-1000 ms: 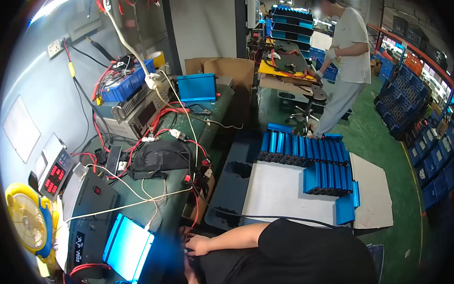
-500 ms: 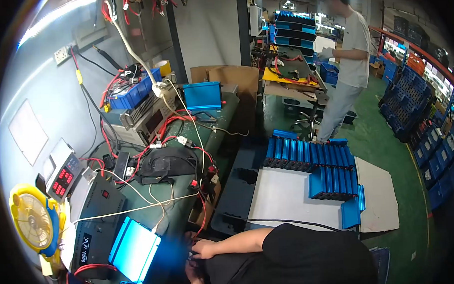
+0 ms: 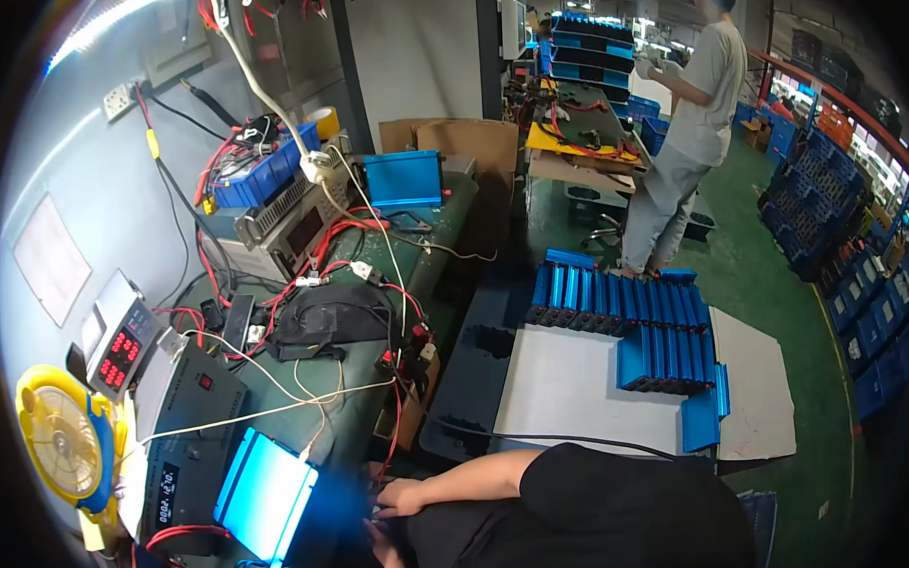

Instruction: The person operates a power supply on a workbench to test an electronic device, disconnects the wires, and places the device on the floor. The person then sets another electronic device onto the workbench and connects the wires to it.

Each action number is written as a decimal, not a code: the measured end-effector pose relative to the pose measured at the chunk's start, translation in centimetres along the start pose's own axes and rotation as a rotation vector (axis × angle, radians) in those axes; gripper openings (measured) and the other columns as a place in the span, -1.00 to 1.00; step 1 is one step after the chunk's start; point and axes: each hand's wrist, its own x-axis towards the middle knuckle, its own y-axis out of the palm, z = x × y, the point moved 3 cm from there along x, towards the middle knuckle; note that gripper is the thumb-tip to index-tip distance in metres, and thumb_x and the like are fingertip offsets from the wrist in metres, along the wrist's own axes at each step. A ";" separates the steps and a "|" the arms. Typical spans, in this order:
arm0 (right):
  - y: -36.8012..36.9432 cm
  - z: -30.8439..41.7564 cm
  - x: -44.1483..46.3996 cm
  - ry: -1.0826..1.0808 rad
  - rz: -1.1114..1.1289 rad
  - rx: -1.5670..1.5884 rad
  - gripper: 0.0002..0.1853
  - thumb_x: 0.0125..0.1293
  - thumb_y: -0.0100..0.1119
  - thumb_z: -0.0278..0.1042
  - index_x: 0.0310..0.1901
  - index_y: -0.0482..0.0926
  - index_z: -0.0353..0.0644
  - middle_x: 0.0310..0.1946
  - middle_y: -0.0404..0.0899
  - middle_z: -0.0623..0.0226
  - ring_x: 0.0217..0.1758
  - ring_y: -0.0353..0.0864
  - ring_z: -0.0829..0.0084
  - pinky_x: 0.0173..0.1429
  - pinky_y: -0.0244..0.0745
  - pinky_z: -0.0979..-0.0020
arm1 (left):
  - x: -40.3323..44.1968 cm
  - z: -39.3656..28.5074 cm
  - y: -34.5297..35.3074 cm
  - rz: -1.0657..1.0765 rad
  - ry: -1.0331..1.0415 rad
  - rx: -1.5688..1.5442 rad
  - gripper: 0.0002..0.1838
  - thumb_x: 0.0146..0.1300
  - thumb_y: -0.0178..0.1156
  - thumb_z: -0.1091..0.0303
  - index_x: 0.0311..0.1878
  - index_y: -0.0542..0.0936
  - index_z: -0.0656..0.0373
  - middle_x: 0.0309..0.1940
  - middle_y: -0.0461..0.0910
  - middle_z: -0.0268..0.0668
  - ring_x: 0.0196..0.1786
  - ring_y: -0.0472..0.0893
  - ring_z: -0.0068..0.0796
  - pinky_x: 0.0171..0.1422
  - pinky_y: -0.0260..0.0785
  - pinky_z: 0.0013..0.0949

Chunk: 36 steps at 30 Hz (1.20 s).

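Note:
At the bench's near edge my right hand [image 3: 400,497] is closed, its fingers curled at the lower end of a red cable [image 3: 394,441]. What it grips is too dark and small to make out. Just below it in the view, my left hand [image 3: 383,543] has its fingers drawn together close to the right one. Its fingertips are partly lost in shadow and a blue glare. Left of both hands, a blue metal box [image 3: 267,499] lies on the green bench top [image 3: 373,392], brightly lit, with a white cable at its upper edge and dark cables at its lower end.
A grey instrument [image 3: 185,449] with red digits above it and a yellow fan [image 3: 64,438] stand left. A black bag [image 3: 331,320] lies among cables. Behind me, several blue boxes [image 3: 615,298] stand in rows on a white-topped surface [image 3: 548,381]. A co-worker [image 3: 689,116] stands beyond.
The view has shifted slightly. My hands have moved a little up and left and remain close together. The co-worker has turned further away, with hands raised higher.

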 end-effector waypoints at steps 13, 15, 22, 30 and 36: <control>-0.5 -2.4 -1.1 -0.024 -0.091 -0.073 -0.46 0.47 0.06 0.18 -0.19 0.65 -0.25 -0.21 0.71 -0.06 0.01 0.67 -0.10 0.42 0.33 -0.04 | -2.9 -7.7 1.3 0.012 -0.024 -0.244 -0.38 0.56 -0.08 -0.31 0.04 0.51 0.16 -0.09 0.52 -0.15 -0.04 0.52 -0.26 0.09 0.32 -0.29; -0.9 -2.4 -1.4 -0.013 -0.082 -0.046 -0.47 0.45 0.08 0.18 -0.19 0.66 -0.25 -0.21 0.71 -0.07 0.01 0.67 -0.10 0.43 0.31 -0.03 | -2.8 -8.5 1.8 0.048 -0.080 -0.405 -0.38 0.52 -0.08 -0.39 -0.30 0.52 0.00 -0.46 0.45 -0.41 -0.36 0.48 -0.49 -0.21 0.31 -0.40; -0.5 -1.4 -0.4 -0.027 -0.016 -0.056 -0.52 0.42 0.17 0.12 -0.16 0.68 -0.24 -0.18 0.71 -0.07 0.01 0.67 -0.11 0.25 0.47 -0.01 | -6.1 -10.4 0.0 0.097 0.017 -0.224 -0.52 0.63 -0.13 -0.17 0.24 0.37 0.04 0.14 0.41 -0.26 0.21 0.40 -0.31 0.35 0.21 -0.32; 0.5 -0.2 0.3 0.046 0.008 -0.041 -0.53 0.36 0.14 0.13 -0.19 0.72 -0.19 -0.22 0.72 -0.06 -0.03 0.69 -0.13 0.12 0.54 -0.05 | 1.2 0.3 1.8 0.146 0.672 0.518 -0.49 0.67 -0.21 -0.10 0.38 0.40 0.04 0.25 0.51 -0.22 0.32 0.48 -0.31 0.52 0.25 -0.20; -0.8 -1.9 -1.0 0.043 -0.018 -0.080 -0.50 0.39 0.15 0.15 -0.16 0.69 -0.22 -0.23 0.71 -0.05 -0.02 0.68 -0.11 0.22 0.49 -0.03 | -0.7 -4.9 3.7 0.332 -0.210 -0.965 -0.29 0.50 -0.13 -0.43 0.09 0.60 0.07 -0.11 0.64 -0.31 -0.06 0.62 -0.46 0.12 0.43 -0.34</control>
